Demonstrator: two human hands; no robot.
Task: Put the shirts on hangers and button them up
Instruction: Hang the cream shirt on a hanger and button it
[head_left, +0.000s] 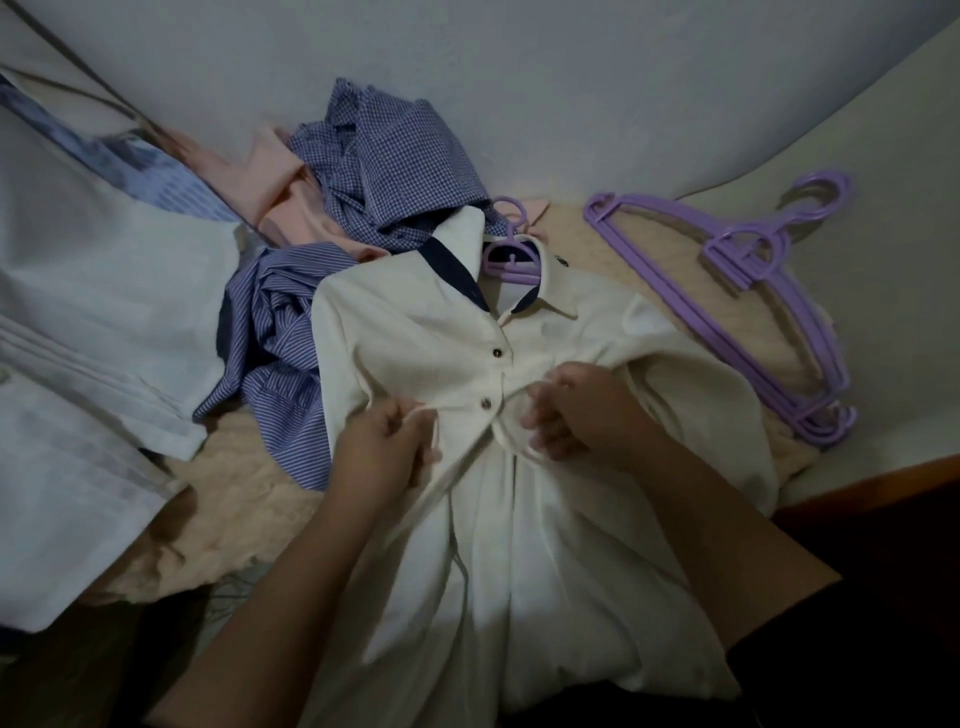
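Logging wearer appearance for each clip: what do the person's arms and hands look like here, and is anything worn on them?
Both forearms are bare from the hands back to where they leave the picture; no sleeves, gloves, watch or bracelets show. The left hand and right hand carry no visible rings, though the dim light and blur hide fine detail. A dark garment shows at the lower right, near the right arm.

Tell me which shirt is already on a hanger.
The cream shirt with the navy-lined collar, held by both hands: a purple hanger shows in its neck. The gingham shirt and striped shirt lie crumpled, hangerless.
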